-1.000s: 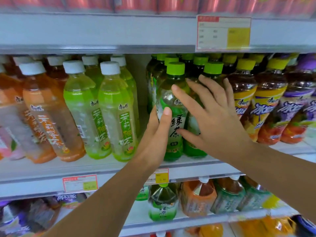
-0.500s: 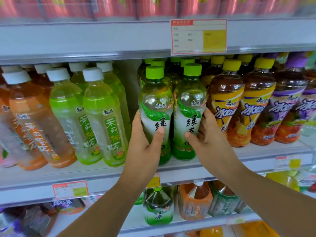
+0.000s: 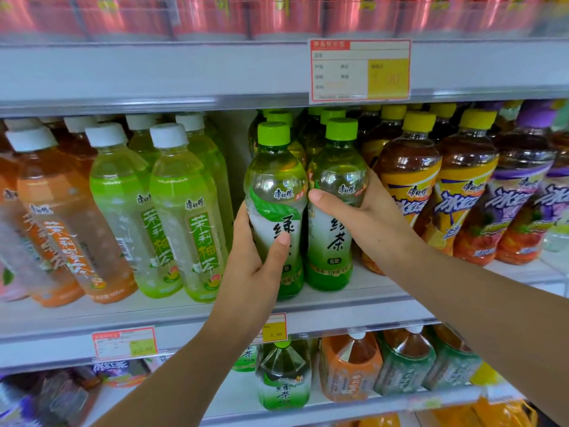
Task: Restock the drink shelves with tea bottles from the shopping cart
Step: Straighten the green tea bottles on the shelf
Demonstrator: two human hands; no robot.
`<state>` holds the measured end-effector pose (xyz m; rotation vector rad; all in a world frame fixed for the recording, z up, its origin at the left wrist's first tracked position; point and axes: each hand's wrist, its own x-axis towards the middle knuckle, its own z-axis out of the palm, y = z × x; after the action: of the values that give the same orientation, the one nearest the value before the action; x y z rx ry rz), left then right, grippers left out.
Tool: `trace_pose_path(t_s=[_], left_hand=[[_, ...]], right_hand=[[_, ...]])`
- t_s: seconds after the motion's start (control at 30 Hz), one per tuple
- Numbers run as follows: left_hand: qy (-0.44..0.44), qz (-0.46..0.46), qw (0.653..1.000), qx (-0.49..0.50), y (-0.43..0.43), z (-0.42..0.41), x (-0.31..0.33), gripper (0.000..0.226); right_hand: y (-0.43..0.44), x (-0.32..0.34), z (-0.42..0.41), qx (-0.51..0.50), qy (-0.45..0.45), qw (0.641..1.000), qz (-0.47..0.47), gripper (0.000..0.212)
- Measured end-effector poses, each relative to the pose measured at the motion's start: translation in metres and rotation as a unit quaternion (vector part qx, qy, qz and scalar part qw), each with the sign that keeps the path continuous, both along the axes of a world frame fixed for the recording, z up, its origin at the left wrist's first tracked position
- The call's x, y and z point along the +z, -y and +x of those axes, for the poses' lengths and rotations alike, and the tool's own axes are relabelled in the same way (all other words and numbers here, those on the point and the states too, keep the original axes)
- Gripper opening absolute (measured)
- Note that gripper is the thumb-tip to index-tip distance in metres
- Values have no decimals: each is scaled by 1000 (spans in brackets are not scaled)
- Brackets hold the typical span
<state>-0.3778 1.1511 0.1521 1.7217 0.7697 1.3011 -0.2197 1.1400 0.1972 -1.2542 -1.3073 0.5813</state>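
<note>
Two green tea bottles (image 3: 276,192) at frame centre on middle shelf (image 3: 338,306): lime caps, clear shoulders, green-white labels. Left hand (image 3: 255,257) grasps 9 o'clock bottle; right hand (image 3: 366,220) grasps 3 o'clock one.

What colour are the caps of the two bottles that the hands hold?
Light green, on both the left bottle and right bottle; head view.
</note>
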Motion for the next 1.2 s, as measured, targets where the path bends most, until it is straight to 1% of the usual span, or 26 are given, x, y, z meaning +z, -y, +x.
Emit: trace_pose_path(t_s=[0.13, 0.17, 0.27, 0.33, 0.43, 0.7, 0.97, 1.1, 1.2], left_hand=[[-5, 5, 1000, 5, 0, 0, -1, 55], [-5, 6, 1000, 6, 1, 1, -1, 55], [-6, 10, 1000, 11, 0, 1, -2, 55], [-11, 11, 1000, 15, 0, 1, -1, 55], [-17, 14, 1000, 18, 0, 0, 0, 55], [-22, 15, 999, 28, 1, 1, -1, 55], [-22, 14, 999, 23, 3, 8, -3, 57], [-24, 27, 999, 37, 1, 10, -7, 59], [-42, 35, 995, 88, -2, 6, -21, 69]], right_hand=[[0, -1, 1, -6, 13, 1000, -3, 69], [0, -1, 1, -11, 24, 1000, -4, 75], [4, -3, 2, -29, 58, 998, -6, 101], [8, -4, 2, -26, 81, 996, -1, 107], [11, -7, 3, -18, 118, 993, -1, 105], [13, -12, 3, -24, 126, 991, 24, 99], [21, -18, 2, -72, 118, 989, 43, 97], [22, -32, 8, -50, 105, 993, 14, 105], [30, -56, 9, -64, 126, 989, -39, 103]])
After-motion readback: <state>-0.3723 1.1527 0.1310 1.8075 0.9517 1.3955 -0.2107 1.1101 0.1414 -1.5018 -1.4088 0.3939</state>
